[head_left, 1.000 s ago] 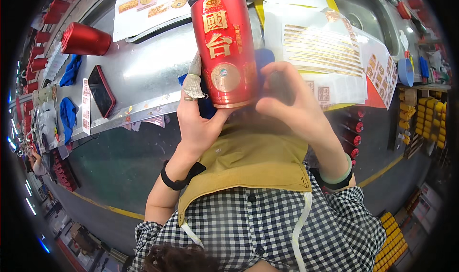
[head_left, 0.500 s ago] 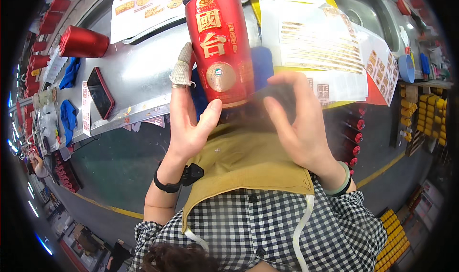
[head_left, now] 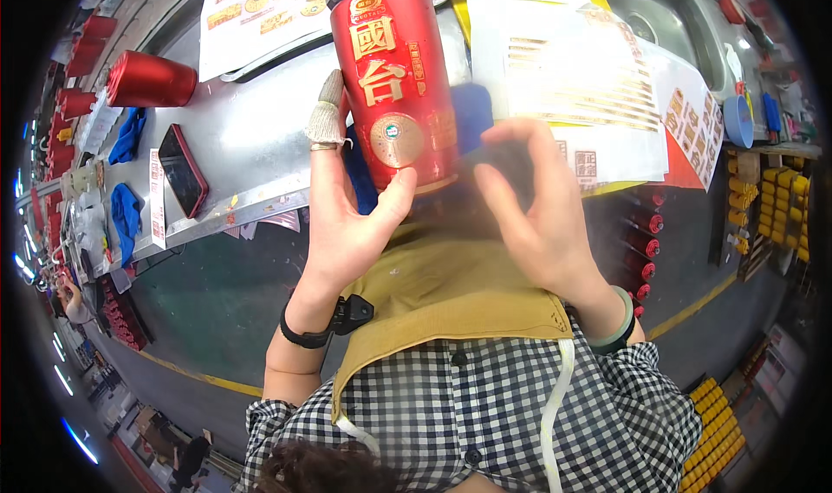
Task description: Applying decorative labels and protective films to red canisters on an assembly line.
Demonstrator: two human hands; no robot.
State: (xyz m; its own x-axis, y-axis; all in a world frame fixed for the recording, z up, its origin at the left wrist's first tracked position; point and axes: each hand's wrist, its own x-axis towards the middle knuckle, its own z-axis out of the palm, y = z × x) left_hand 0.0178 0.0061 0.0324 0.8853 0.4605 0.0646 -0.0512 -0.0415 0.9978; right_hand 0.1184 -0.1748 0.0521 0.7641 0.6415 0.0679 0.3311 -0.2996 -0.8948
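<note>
A red bottle [head_left: 392,68] with raised gold characters and a round gold disc lies tilted in front of me, its neck pointing away. My left hand [head_left: 345,203] grips its lower left side, thumb across the front near the base and a fingertip in a knitted grey-white cover along the edge. My right hand [head_left: 542,207] is beside the base, apart from the bottle, thumb and index finger spread and nothing visible between them. Under the bottle a blue cloth [head_left: 473,116] shows on both sides.
On the metal table are sticker sheets [head_left: 260,25], sheets with gold strips [head_left: 572,68], a dark red phone [head_left: 184,171] and a red cup-shaped piece [head_left: 152,79]. A sink [head_left: 650,25] is at the far right. Red bottles [head_left: 646,249] stand below the table's edge.
The bottle has shifted very slightly left and turned a little. My left thumb has moved slightly to the right across its base. The right hand has risen a little and stays apart.
</note>
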